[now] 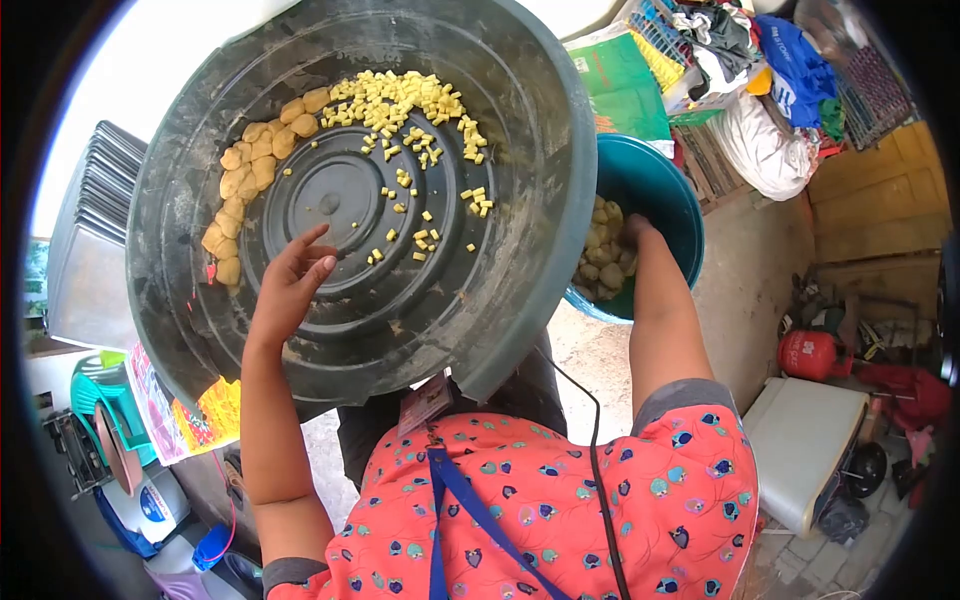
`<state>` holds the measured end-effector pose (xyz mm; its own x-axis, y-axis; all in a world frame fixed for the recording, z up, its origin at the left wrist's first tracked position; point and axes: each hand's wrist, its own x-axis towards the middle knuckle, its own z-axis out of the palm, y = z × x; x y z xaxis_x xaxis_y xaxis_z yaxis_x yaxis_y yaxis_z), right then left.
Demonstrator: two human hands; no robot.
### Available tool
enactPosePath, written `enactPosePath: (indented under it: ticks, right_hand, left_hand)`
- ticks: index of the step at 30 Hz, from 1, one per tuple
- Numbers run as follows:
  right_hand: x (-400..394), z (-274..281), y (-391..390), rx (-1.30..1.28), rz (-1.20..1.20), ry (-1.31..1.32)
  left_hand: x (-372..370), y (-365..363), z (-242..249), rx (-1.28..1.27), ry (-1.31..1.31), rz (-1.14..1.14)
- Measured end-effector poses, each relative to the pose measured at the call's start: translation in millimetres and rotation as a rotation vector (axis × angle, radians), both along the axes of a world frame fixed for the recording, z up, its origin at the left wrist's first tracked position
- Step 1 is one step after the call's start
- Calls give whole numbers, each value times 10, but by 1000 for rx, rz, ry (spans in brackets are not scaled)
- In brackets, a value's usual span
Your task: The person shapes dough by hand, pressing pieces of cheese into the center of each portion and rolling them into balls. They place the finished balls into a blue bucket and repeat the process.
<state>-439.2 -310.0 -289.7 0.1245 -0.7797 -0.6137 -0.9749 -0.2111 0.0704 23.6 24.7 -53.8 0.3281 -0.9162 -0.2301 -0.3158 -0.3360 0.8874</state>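
Observation:
My left hand [290, 285] hovers over the left part of a large round dark tub [430, 345], its fingers apart and nothing in them. Tan dough balls [262, 160] lie in a curved row along the tub's left side. Small yellow cubes [395, 100] are heaped at the tub's far side, with some scattered toward its middle. My right hand [637, 232] reaches down into a teal bucket [680, 205], against the right side of a pile of dough balls [603, 250]. Its fingers are mostly hidden.
Dark trays [105, 190] are stacked left of the tub. A crate with clothes [705, 90] stands at the upper right. A red gas cylinder [808, 354] and a pale box [810, 440] are at the right. A black cord [596, 450] hangs over my front.

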Motion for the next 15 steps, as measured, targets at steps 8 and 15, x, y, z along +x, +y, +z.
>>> enactPosePath:
  ticks: [8, 15]
  right_hand:
    - [-83, 153, 8, 298, -262, -40]
    - [20, 195, 76, 101, -365, -133]
  left_hand:
    - [-1, 14, -12, 4, -14, -18]
    - [8, 0, -58, 17, 17, -17]
